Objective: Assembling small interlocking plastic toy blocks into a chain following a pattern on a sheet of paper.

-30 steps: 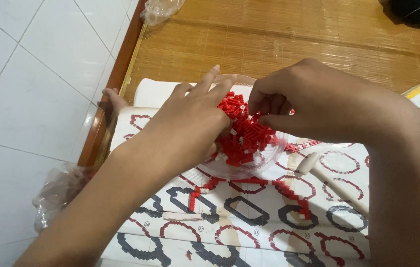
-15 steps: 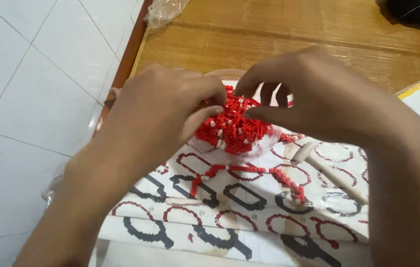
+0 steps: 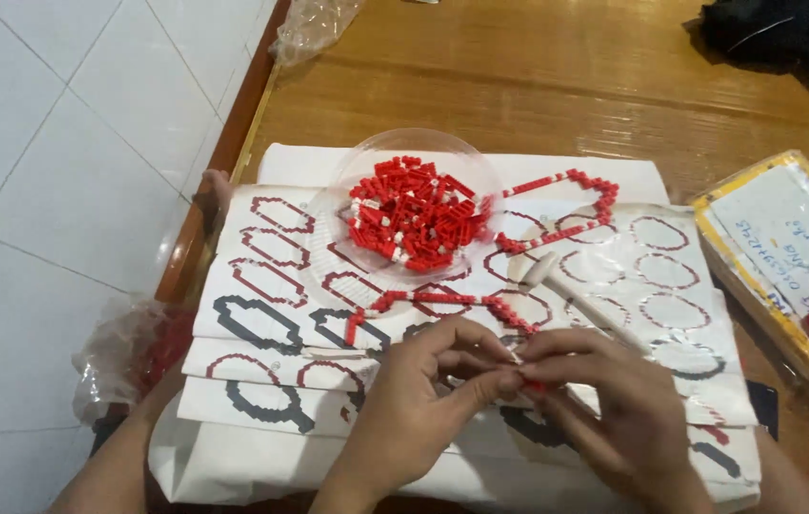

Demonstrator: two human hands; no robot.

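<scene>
My left hand (image 3: 423, 405) and my right hand (image 3: 604, 409) meet fingertip to fingertip over the printed instruction sheet (image 3: 261, 314), pinching a small red brick piece (image 3: 530, 385) between them. Just above my fingers lies a curved chain of red bricks (image 3: 423, 303). Farther up stands a clear round dish (image 3: 404, 205) heaped with small red and white bricks. To its right lies a closed loop of red bricks (image 3: 566, 205). A small white tool (image 3: 566, 290) rests on the sheet by my right hand.
The sheet lies on a wooden table (image 3: 557, 86) whose left edge borders a white tiled floor. Crumpled plastic bags sit at the left edge (image 3: 128, 352) and the top (image 3: 314, 24). A yellow-rimmed box (image 3: 785, 257) stands at the right, a dark object (image 3: 785, 38) at the top right.
Both hands have left the dish of bricks and drawn back toward me, now joined low over the sheet on a small piece. The dish is uncovered.
</scene>
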